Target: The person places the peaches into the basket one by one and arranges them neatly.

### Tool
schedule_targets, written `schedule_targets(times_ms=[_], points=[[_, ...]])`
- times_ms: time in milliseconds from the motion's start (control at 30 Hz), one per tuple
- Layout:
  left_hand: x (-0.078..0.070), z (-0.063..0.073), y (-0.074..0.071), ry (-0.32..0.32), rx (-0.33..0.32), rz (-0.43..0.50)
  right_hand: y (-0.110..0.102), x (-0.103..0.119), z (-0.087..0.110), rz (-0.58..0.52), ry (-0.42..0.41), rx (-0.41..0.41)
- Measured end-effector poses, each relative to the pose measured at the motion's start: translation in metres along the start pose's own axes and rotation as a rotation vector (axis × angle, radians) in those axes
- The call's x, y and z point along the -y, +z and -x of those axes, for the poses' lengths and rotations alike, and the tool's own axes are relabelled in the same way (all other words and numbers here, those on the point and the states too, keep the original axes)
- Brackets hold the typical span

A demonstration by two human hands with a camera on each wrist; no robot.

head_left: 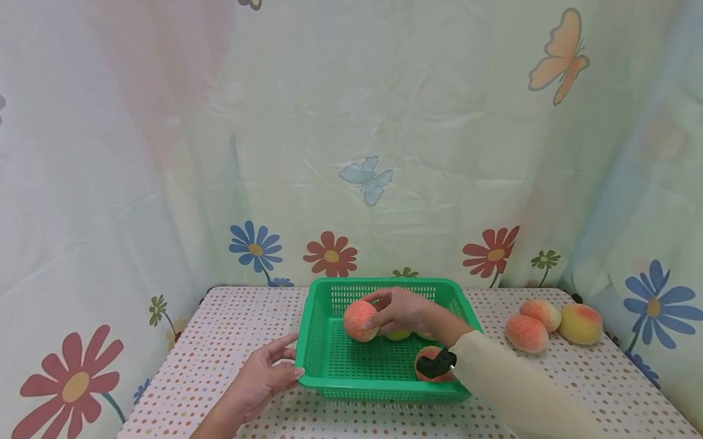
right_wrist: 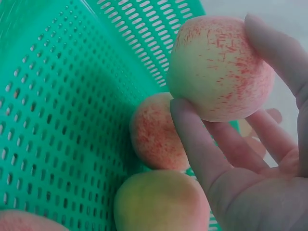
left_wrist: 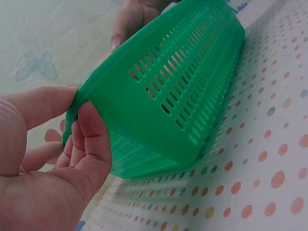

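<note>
A green plastic basket [head_left: 369, 385] with slotted walls stands on the table. My left hand [head_left: 264, 381] pinches its left rim, thumb on one side and fingers on the other, as the left wrist view shows. My right hand [head_left: 404, 311] holds a pink-red peach [head_left: 359, 321] over the basket, between thumb and fingers. The right wrist view shows this peach apart from those below. Beneath it in the basket lie a reddish peach [right_wrist: 156, 132], a yellow-green peach [right_wrist: 156, 202] and, nearer that view's lower left corner, another pink peach [right_wrist: 29, 222].
On the table right of the basket sit three more peaches: two pinkish ones [head_left: 526, 333] touching and a yellow-red one [head_left: 580, 324] beside them. A dotted cloth [head_left: 244, 320] covers the table. Behind it hangs a curtain [head_left: 417, 101] printed with flowers and butterflies.
</note>
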State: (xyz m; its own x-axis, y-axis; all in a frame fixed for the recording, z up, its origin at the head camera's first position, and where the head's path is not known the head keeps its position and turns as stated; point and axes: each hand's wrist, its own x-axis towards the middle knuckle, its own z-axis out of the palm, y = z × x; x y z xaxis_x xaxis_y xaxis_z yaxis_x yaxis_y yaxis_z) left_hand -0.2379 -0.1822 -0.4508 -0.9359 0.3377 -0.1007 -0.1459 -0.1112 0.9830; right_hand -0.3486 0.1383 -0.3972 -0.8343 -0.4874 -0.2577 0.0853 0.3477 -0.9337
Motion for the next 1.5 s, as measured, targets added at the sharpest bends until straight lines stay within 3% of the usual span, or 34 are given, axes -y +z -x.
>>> schedule_targets(times_ms=[267, 733, 1067, 1500], points=[[-0.001, 0.001, -0.001, -0.005, -0.006, -0.007, 0.012, 0.001, -0.007, -0.043, 0.032, 0.065], [-0.002, 0.001, 0.0, -0.009, -0.003, -0.015, 0.024, 0.0, -0.017, -0.068, 0.066, 0.086], [-0.001, 0.001, -0.001, -0.014, -0.001, -0.014, 0.034, 0.002, -0.025, -0.005, 0.096, 0.037], [-0.001, 0.001, -0.001, -0.01, 0.005, -0.027, 0.041, 0.002, -0.026, 0.031, 0.091, 0.033]])
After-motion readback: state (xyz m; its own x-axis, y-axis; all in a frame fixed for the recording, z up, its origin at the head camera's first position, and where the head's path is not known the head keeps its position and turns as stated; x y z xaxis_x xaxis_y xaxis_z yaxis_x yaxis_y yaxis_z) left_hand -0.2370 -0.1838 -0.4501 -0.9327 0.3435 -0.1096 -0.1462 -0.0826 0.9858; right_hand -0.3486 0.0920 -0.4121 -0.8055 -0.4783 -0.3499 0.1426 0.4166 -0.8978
